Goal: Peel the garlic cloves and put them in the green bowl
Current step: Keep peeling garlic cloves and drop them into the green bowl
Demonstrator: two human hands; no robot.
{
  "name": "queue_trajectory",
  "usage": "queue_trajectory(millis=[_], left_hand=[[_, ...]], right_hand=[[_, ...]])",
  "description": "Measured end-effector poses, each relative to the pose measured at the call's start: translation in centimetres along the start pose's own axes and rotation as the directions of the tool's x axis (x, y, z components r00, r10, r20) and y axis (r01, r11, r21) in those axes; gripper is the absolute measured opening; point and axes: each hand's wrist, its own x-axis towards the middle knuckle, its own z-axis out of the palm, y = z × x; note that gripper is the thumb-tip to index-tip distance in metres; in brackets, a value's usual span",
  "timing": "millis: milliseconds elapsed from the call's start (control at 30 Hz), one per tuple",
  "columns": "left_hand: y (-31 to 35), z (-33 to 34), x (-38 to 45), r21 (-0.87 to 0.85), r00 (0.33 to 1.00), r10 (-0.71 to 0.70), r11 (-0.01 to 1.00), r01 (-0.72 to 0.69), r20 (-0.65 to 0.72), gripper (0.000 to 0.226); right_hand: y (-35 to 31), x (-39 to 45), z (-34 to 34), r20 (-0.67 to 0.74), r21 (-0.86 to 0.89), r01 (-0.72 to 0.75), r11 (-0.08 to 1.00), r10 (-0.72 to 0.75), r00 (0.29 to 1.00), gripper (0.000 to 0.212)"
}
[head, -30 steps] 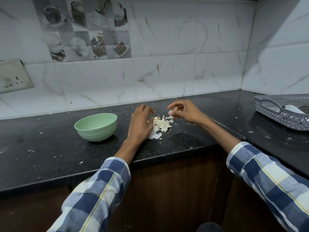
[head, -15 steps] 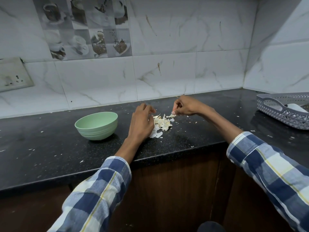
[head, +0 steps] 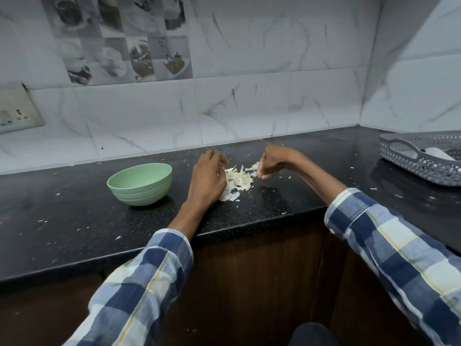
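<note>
The pale green bowl point(head: 139, 183) stands on the black counter, and I cannot see into it. To its right lies a small pile of white garlic skins and bits point(head: 238, 181). My left hand point(head: 207, 178) rests on its edge against the pile's left side, fingers loosely curved toward it with the back of the hand facing me. My right hand point(head: 274, 162) hangs over the pile's right edge, its bunched fingertips pointing down onto the counter. Whether they pinch a piece is hidden.
A grey perforated basket point(head: 421, 158) holding a white object sits at the far right of the counter point(head: 74, 221). Small skin flakes are scattered over the counter. The tiled wall runs close behind, with a switch plate point(head: 17, 113) at the left.
My right hand has come down from a raised position above the pile to the counter at the pile's right edge. My left hand has stayed against the pile.
</note>
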Motion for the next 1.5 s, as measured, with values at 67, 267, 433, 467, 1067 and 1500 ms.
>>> queue_trajectory(millis=[67,267,433,467,1067,1500], left_hand=[[0.0,0.0,0.0,0.008,1.000,0.001,1.000,-0.001,-0.006,0.024],[-0.2,0.1,0.0,0.014,1.000,-0.009,1.000,0.009,-0.003,0.027],[-0.1,0.1,0.1,0.020,1.000,-0.015,1.000,0.015,0.012,0.028],[-0.1,0.0,0.1,0.021,1.000,-0.014,1.000,0.014,0.014,0.029],[0.2,-0.1,0.3,0.003,0.999,-0.019,1.000,0.019,0.039,0.034],[-0.8,0.7,0.6,-0.251,0.997,-0.070,0.966,0.062,-0.022,0.019]], right_hand=[[-0.4,-0.1,-1.2,0.052,0.147,-0.017,0.989,0.009,0.999,0.012],[-0.3,-0.7,0.6,0.146,0.051,-0.005,0.999,-0.003,0.989,0.014],[0.3,-0.5,1.7,0.055,-0.029,0.070,0.997,-0.068,0.996,0.014],[0.4,-0.5,1.6,0.053,-0.017,0.073,0.997,-0.072,0.996,0.014],[-0.7,0.2,0.9,0.113,0.007,-0.044,0.999,0.043,0.993,0.015],[-2.2,3.1,2.0,-0.085,0.732,0.301,0.612,-0.356,0.931,0.033]])
